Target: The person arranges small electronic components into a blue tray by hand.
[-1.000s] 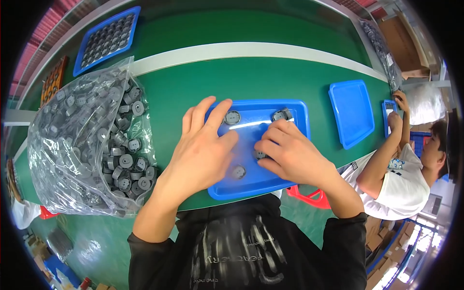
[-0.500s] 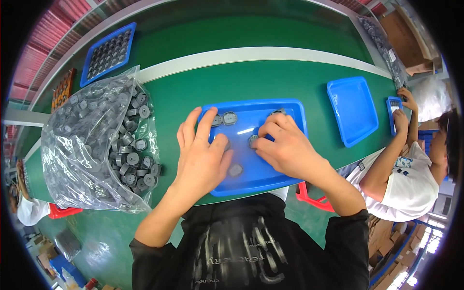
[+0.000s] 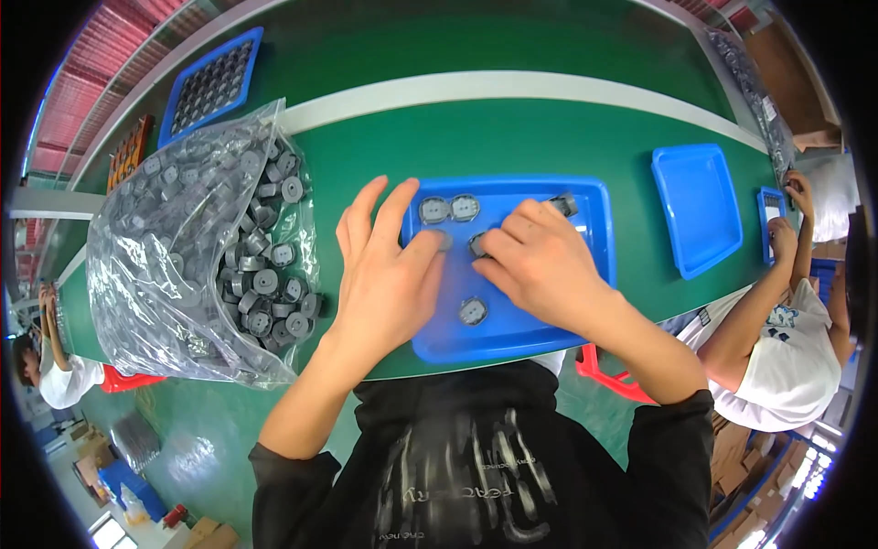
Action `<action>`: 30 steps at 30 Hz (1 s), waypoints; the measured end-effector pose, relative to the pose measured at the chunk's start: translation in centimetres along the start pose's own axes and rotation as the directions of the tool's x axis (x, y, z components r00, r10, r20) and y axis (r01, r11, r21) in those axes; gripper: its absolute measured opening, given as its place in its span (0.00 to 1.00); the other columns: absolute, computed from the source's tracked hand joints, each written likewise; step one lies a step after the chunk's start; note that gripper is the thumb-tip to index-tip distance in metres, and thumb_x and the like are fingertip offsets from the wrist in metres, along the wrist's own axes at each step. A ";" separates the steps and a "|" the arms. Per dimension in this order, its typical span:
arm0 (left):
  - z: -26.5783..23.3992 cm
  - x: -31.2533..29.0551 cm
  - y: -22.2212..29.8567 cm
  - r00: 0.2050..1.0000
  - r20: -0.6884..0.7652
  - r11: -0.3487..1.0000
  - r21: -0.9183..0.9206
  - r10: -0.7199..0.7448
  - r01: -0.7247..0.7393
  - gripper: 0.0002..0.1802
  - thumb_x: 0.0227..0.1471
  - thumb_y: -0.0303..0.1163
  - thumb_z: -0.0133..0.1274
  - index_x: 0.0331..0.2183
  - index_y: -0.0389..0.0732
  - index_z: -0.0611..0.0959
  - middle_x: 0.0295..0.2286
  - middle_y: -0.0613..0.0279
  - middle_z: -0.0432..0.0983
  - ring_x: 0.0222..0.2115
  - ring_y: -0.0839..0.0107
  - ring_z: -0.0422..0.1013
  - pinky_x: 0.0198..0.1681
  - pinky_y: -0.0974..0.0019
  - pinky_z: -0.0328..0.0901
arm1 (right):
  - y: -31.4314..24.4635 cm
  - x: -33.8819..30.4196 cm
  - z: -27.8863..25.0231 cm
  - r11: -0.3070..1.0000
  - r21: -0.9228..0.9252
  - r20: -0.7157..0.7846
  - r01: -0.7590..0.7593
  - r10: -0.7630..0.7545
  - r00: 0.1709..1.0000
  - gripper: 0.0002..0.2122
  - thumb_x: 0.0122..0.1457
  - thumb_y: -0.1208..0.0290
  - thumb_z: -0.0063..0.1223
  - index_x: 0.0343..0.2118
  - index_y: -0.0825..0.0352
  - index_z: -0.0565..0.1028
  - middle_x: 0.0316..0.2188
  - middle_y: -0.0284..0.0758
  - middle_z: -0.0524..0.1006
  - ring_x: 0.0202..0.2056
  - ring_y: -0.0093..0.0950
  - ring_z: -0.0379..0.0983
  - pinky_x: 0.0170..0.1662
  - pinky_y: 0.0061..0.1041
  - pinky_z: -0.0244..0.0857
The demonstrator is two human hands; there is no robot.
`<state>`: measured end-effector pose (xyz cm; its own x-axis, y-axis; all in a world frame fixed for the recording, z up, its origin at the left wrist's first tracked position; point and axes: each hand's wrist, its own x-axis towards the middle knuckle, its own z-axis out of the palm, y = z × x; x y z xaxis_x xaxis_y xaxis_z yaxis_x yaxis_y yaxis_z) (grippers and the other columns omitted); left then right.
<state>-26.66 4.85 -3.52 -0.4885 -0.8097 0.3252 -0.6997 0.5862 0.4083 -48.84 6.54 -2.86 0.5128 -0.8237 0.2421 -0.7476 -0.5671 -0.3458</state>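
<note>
Over the blue tray (image 3: 512,346) are both my hands. My left hand (image 3: 384,270) reaches over its left side, two fingers stretched upward, with a grey round part (image 3: 444,241) at the bent finger and thumb, mostly hidden. My right hand (image 3: 549,270) pinches another grey round part (image 3: 476,245) between thumb and fingertips, near the tray's middle. Two similar parts (image 3: 465,208) sit side by side at the tray's far left. One loose part (image 3: 473,311) lies toward the near side, and another part (image 3: 565,203) shows beyond my right knuckles.
To the left, a clear plastic bag (image 3: 151,265) spills many grey round parts (image 3: 265,282) onto the green table. A second blue tray (image 3: 699,210) stands right. A filled blue tray (image 3: 215,87) is far left. A co-worker's hands (image 3: 786,224) work at the far right.
The whole view has shifted slightly. Against the tray, both hands have moved a little left, uncovering more of the far-left pair and of the part beyond my right hand.
</note>
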 end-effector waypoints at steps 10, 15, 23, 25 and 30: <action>1.1 0.0 -0.7 0.997 -0.077 0.995 -0.093 -0.030 0.023 0.12 0.41 0.22 0.66 0.33 0.39 0.86 0.59 0.50 0.68 0.60 0.44 0.60 0.60 0.47 0.59 | -0.2 0.3 0.6 0.999 0.043 -0.025 -0.026 0.027 0.999 0.04 0.51 0.77 0.63 0.31 0.66 0.80 0.27 0.33 0.74 0.33 0.34 0.72 0.38 0.34 0.65; 1.4 -0.2 -1.0 0.994 -0.091 0.987 -0.157 -0.058 0.043 0.12 0.40 0.20 0.66 0.33 0.38 0.85 0.59 0.49 0.68 0.59 0.44 0.61 0.59 0.48 0.61 | -0.4 1.1 1.4 0.996 0.078 -0.065 -0.050 0.055 0.996 0.05 0.51 0.77 0.64 0.30 0.66 0.80 0.27 0.34 0.74 0.32 0.35 0.71 0.37 0.34 0.65; 0.0 0.1 -0.5 0.987 -0.160 0.988 -0.153 -0.026 0.002 0.14 0.40 0.24 0.66 0.34 0.40 0.85 0.55 0.48 0.69 0.56 0.45 0.62 0.56 0.48 0.60 | -0.1 0.3 -2.1 0.960 0.201 -0.028 -0.193 0.203 0.979 0.12 0.50 0.75 0.68 0.38 0.67 0.80 0.28 0.36 0.78 0.35 0.36 0.74 0.41 0.35 0.68; -1.2 -0.5 0.5 0.994 -0.087 0.987 -0.141 0.064 -0.076 0.16 0.40 0.27 0.69 0.35 0.40 0.85 0.44 0.55 0.72 0.46 0.50 0.64 0.50 0.52 0.62 | 0.7 -1.1 -4.9 0.947 0.205 -0.048 -0.246 0.261 0.964 0.14 0.48 0.74 0.69 0.39 0.68 0.80 0.29 0.36 0.79 0.36 0.38 0.75 0.42 0.35 0.69; -0.8 -1.5 3.5 0.950 0.249 0.968 -0.210 0.189 -0.137 0.12 0.38 0.24 0.63 0.32 0.40 0.84 0.36 0.57 0.70 0.43 0.51 0.65 0.46 0.51 0.62 | 0.1 -4.8 -6.8 0.983 -0.014 0.204 -0.185 0.184 0.962 0.15 0.44 0.73 0.70 0.36 0.67 0.79 0.34 0.35 0.78 0.42 0.40 0.71 0.46 0.36 0.66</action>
<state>-27.90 8.15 -1.92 -0.7260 -0.6655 0.1732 -0.5009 0.6844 0.5299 -54.28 10.42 2.10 0.4415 -0.8971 -0.0156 -0.8354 -0.4046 -0.3721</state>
